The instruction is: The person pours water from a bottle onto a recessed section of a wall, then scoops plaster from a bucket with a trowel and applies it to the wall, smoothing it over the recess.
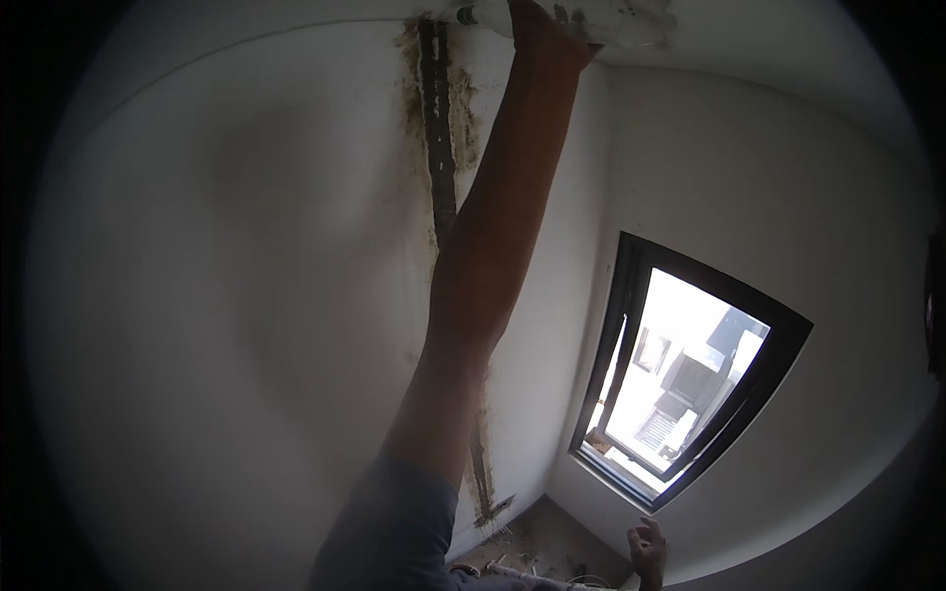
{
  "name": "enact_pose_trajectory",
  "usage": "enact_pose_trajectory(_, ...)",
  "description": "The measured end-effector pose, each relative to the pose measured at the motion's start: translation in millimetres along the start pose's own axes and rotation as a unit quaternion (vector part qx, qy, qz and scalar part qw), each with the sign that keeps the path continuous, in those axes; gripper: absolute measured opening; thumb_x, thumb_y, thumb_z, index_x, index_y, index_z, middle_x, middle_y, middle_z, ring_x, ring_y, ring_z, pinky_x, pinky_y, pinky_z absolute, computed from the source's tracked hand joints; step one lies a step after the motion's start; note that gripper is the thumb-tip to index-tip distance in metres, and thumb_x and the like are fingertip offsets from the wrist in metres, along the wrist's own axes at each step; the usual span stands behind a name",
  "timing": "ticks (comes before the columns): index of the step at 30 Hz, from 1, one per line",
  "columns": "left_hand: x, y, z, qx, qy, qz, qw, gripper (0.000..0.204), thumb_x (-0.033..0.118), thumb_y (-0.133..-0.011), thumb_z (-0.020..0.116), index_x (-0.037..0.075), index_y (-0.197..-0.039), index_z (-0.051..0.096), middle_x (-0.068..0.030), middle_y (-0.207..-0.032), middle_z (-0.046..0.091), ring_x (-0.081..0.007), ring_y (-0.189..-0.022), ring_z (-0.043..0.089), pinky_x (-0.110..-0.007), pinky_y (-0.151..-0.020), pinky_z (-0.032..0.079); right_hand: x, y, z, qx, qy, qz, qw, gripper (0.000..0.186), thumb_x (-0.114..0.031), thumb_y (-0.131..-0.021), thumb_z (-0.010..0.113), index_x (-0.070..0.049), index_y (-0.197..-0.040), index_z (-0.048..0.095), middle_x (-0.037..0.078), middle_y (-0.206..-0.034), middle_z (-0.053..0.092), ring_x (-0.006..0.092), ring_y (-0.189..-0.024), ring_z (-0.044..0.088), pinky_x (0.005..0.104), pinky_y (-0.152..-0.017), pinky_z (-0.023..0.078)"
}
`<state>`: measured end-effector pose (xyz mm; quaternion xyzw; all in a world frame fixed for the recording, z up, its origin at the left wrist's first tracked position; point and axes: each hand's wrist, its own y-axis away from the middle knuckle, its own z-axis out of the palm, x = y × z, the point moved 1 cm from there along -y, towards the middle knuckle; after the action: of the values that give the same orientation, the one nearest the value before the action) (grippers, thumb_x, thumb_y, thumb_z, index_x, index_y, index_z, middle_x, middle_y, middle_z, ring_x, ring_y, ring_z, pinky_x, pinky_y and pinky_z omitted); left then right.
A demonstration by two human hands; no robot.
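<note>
My left arm stretches up across the middle of the view, with a grey-blue sleeve at the shoulder. At the top edge, my left hand (550,37) is beside a rough, stained patch (631,22) on the ceiling. The frame cuts off its fingers, so whether it holds anything is hidden. A short dark pipe-like end (467,15) shows just left of this hand, by the top of a dark vertical groove (437,108) in the white wall. Low on the right, below the window, my right hand (646,550) is raised with loosely bent fingers and nothing visible in them.
A dark-framed window (685,379) is in the right wall, with bright buildings outside. The white wall (246,295) fills the left side. Brown stains edge the groove, which runs down toward the floor (552,542). Debris and pale cable-like pieces lie at the bottom.
</note>
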<state>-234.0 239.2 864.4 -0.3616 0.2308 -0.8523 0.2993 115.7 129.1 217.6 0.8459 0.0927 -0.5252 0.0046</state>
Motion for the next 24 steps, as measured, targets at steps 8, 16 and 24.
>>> enact_pose_trajectory(8, -11.3, -27.2, -19.7, -0.534, 0.124, -0.061, 0.834, 0.081, 0.065, -0.084, 0.039, 0.013, -0.144, 0.025, -0.0162, -0.137, 0.042, -0.0364, -0.123, 0.043, -0.051, -0.102, 0.038, -9.1, 5.5, -10.4, -0.003, 0.033, -0.007, 0.999, 0.037, -0.02, -0.079, 0.066, -0.003, -0.111, 0.06, 0.015, -0.085, 0.068, 0.0248, -0.081, 0.067, 0.0369, -0.069, 0.055)
enact_pose_trajectory(16, -43.1, 21.0, -25.5, -0.327, 0.136, -0.009, 0.935, 0.085, 0.063, -0.083, 0.048, 0.013, -0.144, 0.019, -0.017, -0.143, 0.031, -0.037, -0.131, 0.034, -0.055, -0.105, 0.033, 15.2, -0.9, -11.7, -0.015, 0.007, -0.002, 1.0, 0.038, -0.02, -0.077, 0.067, -0.004, -0.111, 0.061, 0.017, -0.089, 0.068, 0.0275, -0.084, 0.068, 0.0382, -0.072, 0.055)
enact_pose_trajectory(24, -58.6, 7.6, -37.2, -0.211, 0.226, -0.033, 0.95, 0.075, 0.056, -0.085, 0.049, 0.018, -0.142, 0.02, -0.0111, -0.14, 0.031, -0.0298, -0.131, 0.033, -0.053, -0.106, 0.032, 11.8, 16.4, -33.6, 0.006, 0.026, 0.025, 0.999, 0.033, -0.015, -0.08, 0.065, -0.001, -0.11, 0.06, 0.018, -0.087, 0.068, 0.0264, -0.081, 0.068, 0.0368, -0.07, 0.056)
